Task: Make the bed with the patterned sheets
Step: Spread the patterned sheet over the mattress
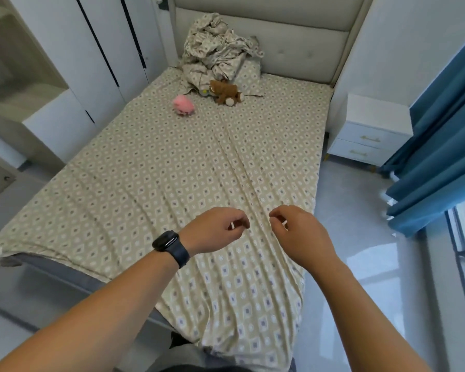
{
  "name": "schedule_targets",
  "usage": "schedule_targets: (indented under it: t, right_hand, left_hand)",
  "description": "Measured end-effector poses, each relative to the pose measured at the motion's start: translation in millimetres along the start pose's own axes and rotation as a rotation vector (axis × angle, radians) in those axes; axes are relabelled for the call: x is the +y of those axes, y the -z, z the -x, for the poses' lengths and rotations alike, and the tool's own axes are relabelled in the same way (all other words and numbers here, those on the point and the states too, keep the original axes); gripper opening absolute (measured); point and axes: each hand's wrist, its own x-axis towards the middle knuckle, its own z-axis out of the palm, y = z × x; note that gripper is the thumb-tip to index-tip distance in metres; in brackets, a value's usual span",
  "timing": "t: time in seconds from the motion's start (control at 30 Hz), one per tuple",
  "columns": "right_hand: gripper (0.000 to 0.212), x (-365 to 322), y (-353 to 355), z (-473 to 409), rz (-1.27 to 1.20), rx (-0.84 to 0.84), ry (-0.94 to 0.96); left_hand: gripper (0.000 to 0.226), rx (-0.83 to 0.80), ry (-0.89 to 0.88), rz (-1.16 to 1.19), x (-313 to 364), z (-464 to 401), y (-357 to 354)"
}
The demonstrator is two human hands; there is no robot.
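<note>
A beige patterned sheet (151, 170) lies spread over the bed, with long creases down its right half and its near end hanging over the foot. My left hand (212, 229), a dark watch on its wrist, and my right hand (298, 232) hover side by side above the sheet near the foot, fingers loosely curled, holding nothing. A crumpled bundle of matching patterned fabric (218, 47) is heaped against the grey headboard (301, 47), on a patterned pillow (249, 76).
A brown teddy bear (226, 92) and a pink plush toy (183, 104) lie near the head of the bed. A white nightstand (371, 130) and blue curtains (440, 146) stand at the right. White wardrobes (73, 63) line the left side.
</note>
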Motion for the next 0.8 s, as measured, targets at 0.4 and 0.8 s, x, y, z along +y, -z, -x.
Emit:
schedule_targets:
  t: [0.4,0.8]
  right_hand:
    - [0.028,-141.8,-81.3,-26.0,0.058,-0.019,-0.106]
    - [0.027,-250.2,-136.5,-78.3,-0.033,-0.074,0.237]
  left_hand:
    - [0.021,-0.11,-0.114,-0.127,-108.3,27.8,108.6]
    - [0.021,0.033,0.11,-0.137,-176.5,122.3,166.4]
